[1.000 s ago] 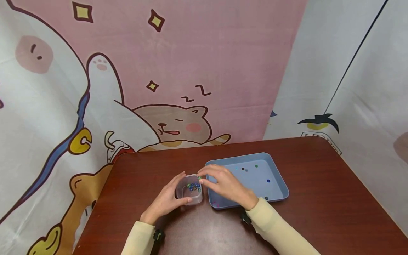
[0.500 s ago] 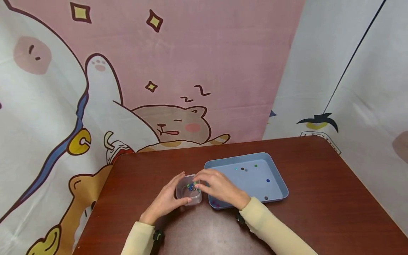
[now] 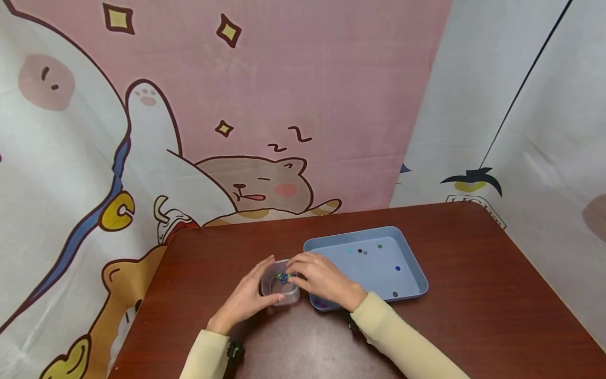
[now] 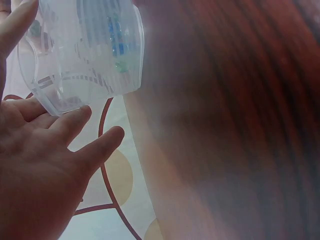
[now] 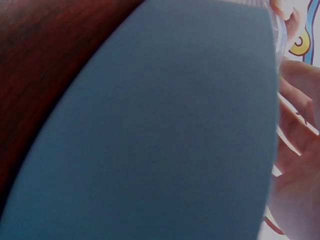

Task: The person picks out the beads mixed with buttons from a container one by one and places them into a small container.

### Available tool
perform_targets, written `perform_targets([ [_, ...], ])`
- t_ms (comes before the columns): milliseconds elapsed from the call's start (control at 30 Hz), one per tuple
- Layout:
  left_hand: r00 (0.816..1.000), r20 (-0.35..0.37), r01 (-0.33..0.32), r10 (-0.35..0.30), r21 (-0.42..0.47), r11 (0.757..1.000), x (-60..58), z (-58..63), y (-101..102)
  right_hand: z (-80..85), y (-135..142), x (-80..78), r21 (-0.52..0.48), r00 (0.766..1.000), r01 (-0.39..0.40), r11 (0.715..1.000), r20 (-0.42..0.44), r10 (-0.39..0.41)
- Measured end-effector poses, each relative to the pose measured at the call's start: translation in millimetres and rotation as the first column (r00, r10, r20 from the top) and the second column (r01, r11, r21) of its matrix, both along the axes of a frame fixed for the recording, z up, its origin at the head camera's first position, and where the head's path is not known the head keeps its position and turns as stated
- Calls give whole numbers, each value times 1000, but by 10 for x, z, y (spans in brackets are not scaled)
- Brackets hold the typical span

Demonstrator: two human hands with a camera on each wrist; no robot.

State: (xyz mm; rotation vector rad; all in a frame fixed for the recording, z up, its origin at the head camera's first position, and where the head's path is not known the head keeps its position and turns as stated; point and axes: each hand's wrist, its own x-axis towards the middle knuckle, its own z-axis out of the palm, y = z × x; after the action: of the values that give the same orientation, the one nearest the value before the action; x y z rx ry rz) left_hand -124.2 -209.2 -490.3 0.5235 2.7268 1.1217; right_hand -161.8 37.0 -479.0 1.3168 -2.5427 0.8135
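Note:
My left hand point(image 3: 248, 295) grips a small clear plastic container point(image 3: 280, 296) between thumb and fingers, thumb on the near side. Inside it lie several small blue and green beads point(image 3: 283, 278), blurred through the wall in the left wrist view. My right hand point(image 3: 322, 277) reaches over the container's right rim, thumb and fingertips close together just inside it. A small green bead point(image 3: 292, 275) shows at those fingertips, partly covered by them. In the right wrist view, the right hand point(image 5: 300, 150) appears at the right edge behind the blue tray's wall.
A blue tray point(image 3: 411, 247) stands right of the container, under my right wrist. Scattered in it are several beads, including a blue bead point(image 3: 398, 268) and a green bead point(image 3: 380, 246). All stands on a brown table point(image 3: 454, 263) before a printed cloth point(image 3: 350, 105).
My right hand has moved left from the tray-side rim to inside the container, carrying the green bead. My left hand keeps its hold on the container.

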Motion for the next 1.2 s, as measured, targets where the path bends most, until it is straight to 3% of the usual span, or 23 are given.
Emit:
perform_targets([
  [533, 1000, -3, 2, -2, 11, 1000, -4, -13, 1, 53, 108, 39, -21, 999, 39, 999, 32, -38],
  [967, 1000, -4, 3, -3, -6, 1000, -2, 55, 20, 332, 510, 123, -125, 990, 139, 982, 21, -138],
  [1200, 1000, 9, -10, 11, -35, 999, 6, 58, 34, 405, 775, 206, -142, 976, 215, 966, 4, -217],
])
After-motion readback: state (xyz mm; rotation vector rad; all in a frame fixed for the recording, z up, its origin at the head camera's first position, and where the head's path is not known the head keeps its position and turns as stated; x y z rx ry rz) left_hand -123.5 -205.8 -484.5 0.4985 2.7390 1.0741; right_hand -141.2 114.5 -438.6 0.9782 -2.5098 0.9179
